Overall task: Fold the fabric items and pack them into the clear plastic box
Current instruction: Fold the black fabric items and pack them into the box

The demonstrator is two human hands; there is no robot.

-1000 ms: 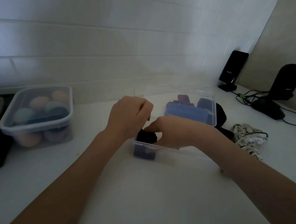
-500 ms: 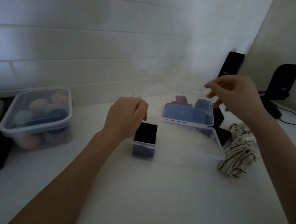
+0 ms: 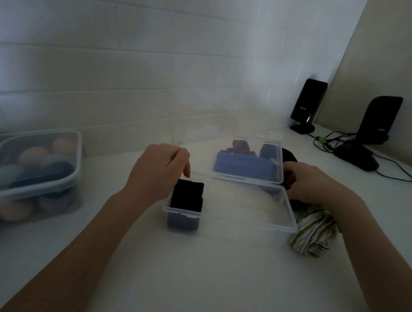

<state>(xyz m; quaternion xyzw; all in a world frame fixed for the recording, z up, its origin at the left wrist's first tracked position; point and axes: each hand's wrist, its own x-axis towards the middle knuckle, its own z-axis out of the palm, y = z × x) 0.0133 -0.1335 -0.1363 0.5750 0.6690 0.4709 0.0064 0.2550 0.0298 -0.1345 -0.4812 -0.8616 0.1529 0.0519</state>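
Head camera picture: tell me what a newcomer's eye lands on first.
The clear plastic box at the middle of the white counter, with one folded black cloth standing at its left end under the left hand. Next, the right hand on dark fabric beside the striped cloth, and the lidded tub at far left.

Home desk corner indicated: white surface (image 3: 213, 282), panelled wall (image 3: 108, 58), two black speakers (image 3: 308, 104), tangled cables (image 3: 327, 142).
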